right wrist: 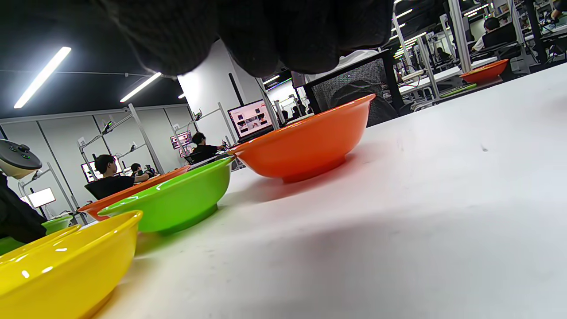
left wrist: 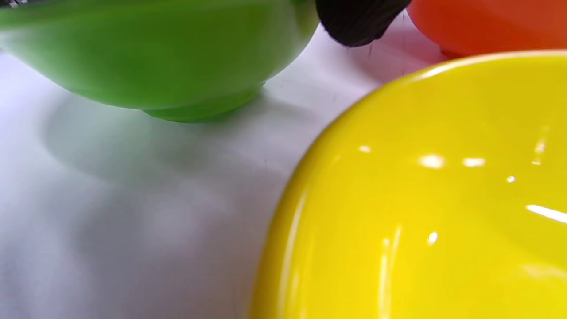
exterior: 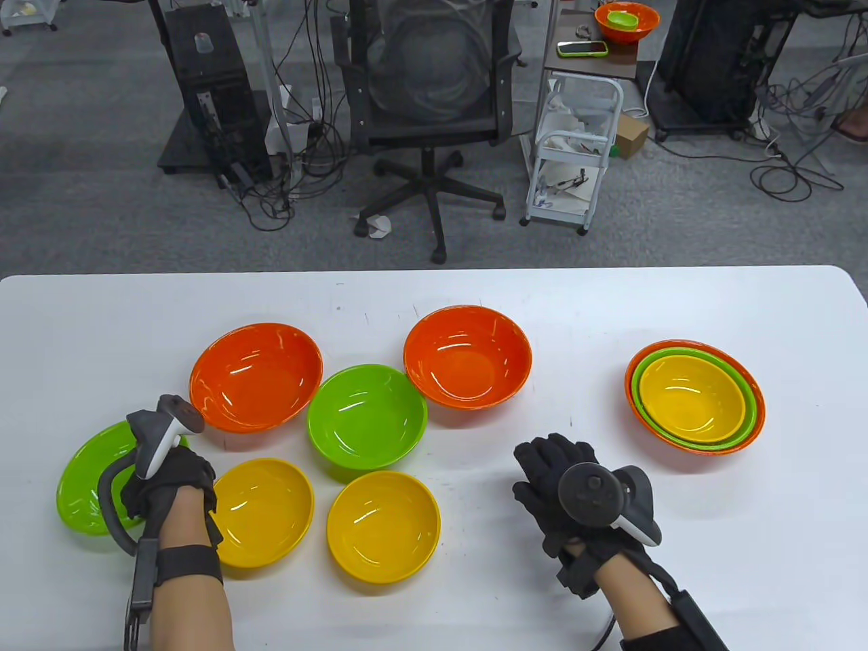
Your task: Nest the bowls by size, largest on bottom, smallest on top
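Note:
Two orange bowls [exterior: 255,376] [exterior: 468,356], a green bowl [exterior: 367,417] and two yellow bowls [exterior: 264,508] [exterior: 383,525] sit loose on the white table [exterior: 610,305]. A second green bowl [exterior: 85,481] at the far left looks tilted. My left hand [exterior: 159,481] holds it at its right rim; a fingertip [left wrist: 359,22] shows beside that green bowl [left wrist: 155,53] in the left wrist view. A nested stack [exterior: 695,397] of orange, green and yellow stands at the right. My right hand [exterior: 542,468] is open and empty over bare table, right of the yellow bowls.
Beyond the table's far edge are an office chair [exterior: 434,102], a white cart [exterior: 576,156] and cables on the floor. A side table at the back holds another orange bowl [exterior: 627,20]. Bare table lies between my right hand and the stack.

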The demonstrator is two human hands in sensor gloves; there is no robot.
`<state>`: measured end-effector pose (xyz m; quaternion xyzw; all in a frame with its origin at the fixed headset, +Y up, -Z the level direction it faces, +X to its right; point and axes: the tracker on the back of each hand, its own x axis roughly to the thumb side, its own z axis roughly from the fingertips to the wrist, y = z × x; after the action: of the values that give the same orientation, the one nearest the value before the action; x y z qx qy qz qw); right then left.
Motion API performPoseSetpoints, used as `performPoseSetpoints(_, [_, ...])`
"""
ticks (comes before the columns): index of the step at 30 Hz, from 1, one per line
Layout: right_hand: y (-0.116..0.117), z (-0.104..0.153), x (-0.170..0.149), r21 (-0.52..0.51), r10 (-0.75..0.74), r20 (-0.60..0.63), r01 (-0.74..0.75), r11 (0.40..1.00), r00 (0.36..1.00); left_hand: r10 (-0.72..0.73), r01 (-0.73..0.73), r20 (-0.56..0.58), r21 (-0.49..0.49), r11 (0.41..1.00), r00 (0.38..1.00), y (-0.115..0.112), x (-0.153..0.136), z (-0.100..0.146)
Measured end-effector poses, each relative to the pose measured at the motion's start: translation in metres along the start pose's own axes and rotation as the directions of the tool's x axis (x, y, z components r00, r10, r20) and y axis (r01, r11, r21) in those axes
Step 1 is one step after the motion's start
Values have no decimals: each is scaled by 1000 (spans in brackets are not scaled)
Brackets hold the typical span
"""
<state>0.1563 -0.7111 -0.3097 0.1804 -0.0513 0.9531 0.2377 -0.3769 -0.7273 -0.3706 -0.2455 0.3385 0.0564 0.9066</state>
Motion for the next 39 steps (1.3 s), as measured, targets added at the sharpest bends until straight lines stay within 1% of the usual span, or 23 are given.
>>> performPoseSetpoints(3, [-1,1,-1,-5,-3,-2,3,1000,1000,-11,12,-26,51,999,1000,4,-2,4])
performPoseSetpoints(8, [-4,2,-5,-11,-12,-11,11,1000,1000,-53,54,-9,168,984,999,5,-3,13])
performPoseSetpoints(11, [-6,3,-6,-14,-15,-10,14,1000,1000,-39,39,-4,245,969,999,7,-5,19])
performPoseSetpoints(15, [-7,4,-6,-17,-16,-5,16,1000,1000,41,-38,-1,360,932,999,11,-8,30])
performPoseSetpoints(17, [-8,4,-7,-11,-20,-12,20,1000,1000,43,-40,4,434,900,999,14,-5,37])
performPoseSetpoints(21, [-9,4,-11,-10,-26,-25,26,1000,999,31,-48,42,509,859,999,21,3,50])
performPoseSetpoints(24, [-9,4,-13,-8,-28,-32,28,1000,999,12,-62,97,542,838,995,25,14,59])
performPoseSetpoints(27, [-9,4,-13,-5,-29,-36,29,1000,999,-43,-49,144,577,815,989,28,28,68])
performPoseSetpoints(32, [-10,4,-12,-1,-31,-38,31,1000,999,-104,-34,187,618,786,977,29,55,77])
performPoseSetpoints(35, [-10,4,-12,-3,-36,-42,36,999,998,-121,-30,198,623,781,973,27,73,80])
performPoseSetpoints(39, [-8,3,-14,8,-35,-50,36,999,998,-139,-35,228,626,779,964,26,88,79])
